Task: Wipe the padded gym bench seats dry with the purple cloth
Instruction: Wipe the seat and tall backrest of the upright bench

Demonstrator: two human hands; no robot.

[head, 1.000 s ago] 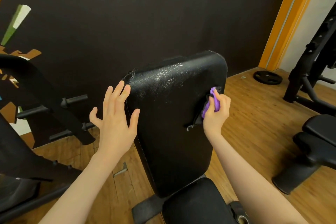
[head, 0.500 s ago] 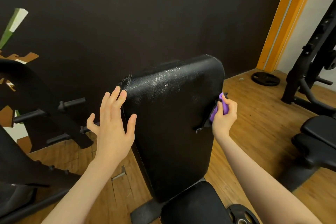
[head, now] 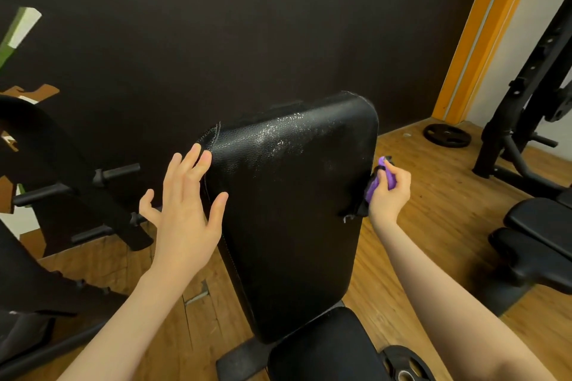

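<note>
- Head view: black padded backrest (head: 294, 210) stands steeply tilted at the centre, its top edge toward 12 o'clock and its foot toward 6 o'clock, where it meets a black seat pad (head: 322, 346).
- Glistening droplets speckle the upper part of the backrest, thickest near 12 o'clock; the lower part looks matte, though whether it is dry cannot be told.
- Left hand (head: 185, 210), at 9 o'clock of the backrest, has its fingers straight and spread. The fingertips (head: 204, 159) lie at the pad's left edge; whether they press on it is not clear.
- Right hand (head: 388, 195), at 3 o'clock of the backrest, has its fingers curled round a bunched purple cloth (head: 376, 184), held against the pad's right side edge.
- Wooden floor (head: 433, 226) surrounds the bench. A second black bench (head: 538, 241) sits at 4 o'clock, a weight plate (head: 446, 135) lies at 2 o'clock, and a dark rack (head: 532, 102) stands beyond it.
- Judgement: the side edge is being wiped and the wet face at the top is not yet done.
- To do it well, open the cloth flatter so more of it meets the pad, steady the backrest with the left hand, and draw overlapping strokes from the top downward so water is not pushed onto wiped areas.
</note>
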